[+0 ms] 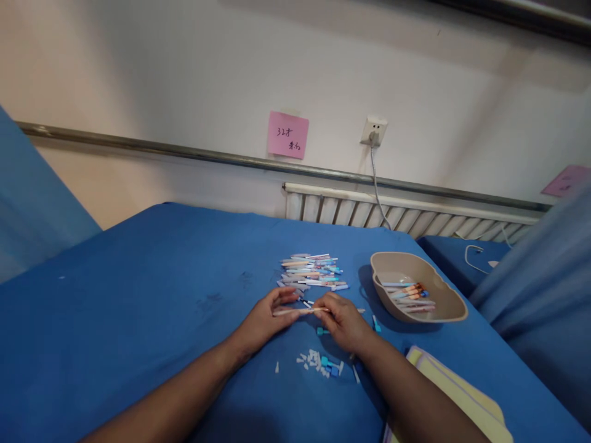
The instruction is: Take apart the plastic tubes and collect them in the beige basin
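Observation:
Over the blue sheet, my left hand (264, 319) is closed on one end of a thin pale pen barrel (301, 311). My right hand (345, 323) pinches the other end, its fingertips covering that part. Just beyond the hands lies a pile of pens and pen barrels (311, 271), pale, peach and blue. Nearer me, small white cone-shaped tips (314, 359) are scattered with teal and blue pieces (329, 364). One single white tip (277, 367) lies apart to the left. Another teal piece (322, 331) sits beside my right hand.
A beige bin (450, 307) at the right holds several pens (409, 295). Yellow folded cloth (462, 387) lies near my right forearm. Behind the blue-covered bed (138, 277) are a radiator (341, 209), a metal rail (184, 151) and a socket with a plugged-in cord (373, 131).

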A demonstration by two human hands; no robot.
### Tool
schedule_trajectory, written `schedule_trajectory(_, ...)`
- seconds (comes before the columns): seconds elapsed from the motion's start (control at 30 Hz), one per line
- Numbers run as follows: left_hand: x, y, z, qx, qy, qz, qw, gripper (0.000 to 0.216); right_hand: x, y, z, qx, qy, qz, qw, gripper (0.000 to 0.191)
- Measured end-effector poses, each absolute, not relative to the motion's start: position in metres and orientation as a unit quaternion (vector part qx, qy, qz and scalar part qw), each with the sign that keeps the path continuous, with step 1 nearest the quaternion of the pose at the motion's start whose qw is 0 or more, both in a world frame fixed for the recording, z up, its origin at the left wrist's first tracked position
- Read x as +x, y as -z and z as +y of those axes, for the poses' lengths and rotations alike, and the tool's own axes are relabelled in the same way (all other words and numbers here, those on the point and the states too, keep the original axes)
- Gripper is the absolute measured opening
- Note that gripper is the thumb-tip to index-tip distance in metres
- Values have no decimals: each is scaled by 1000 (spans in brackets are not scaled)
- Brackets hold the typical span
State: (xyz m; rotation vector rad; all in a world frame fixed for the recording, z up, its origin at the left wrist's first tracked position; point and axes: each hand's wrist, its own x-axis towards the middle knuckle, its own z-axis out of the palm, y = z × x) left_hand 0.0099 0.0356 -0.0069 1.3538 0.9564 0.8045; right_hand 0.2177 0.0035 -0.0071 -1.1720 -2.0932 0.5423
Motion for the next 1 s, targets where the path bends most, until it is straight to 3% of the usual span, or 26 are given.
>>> schedule_trajectory(0.1,11,8,36,580,-284,446,620,34,218,7,3,-449,-210,-801,336,9)
schedule_trajectory(0.2,10,8,36,615,-309,428,585,25,218,8,3,-447,-213,-802,333,10)
schedule_trajectory(0.33,10,4,35,612,-339,414,582,41,216,7,3,-446,-217,-798,343,10)
schedule_trajectory(0.5,11,3,34,622,-254,444,593,38,214,2,1,-443,-219,-793,357,10)
schedule_trajectory(0.7,10,0,32,645,-329,417,549,24,214,0,0,-445,-218,-795,349,10)
schedule_trajectory(0.83,11,0,31,601,-332,404,605,40,214,0,0,-443,-218,-792,359,9)
schedule_trajectory(1.0,12,3,33,614,-248,412,626,33,214,0,0,-442,-218,-792,361,9)
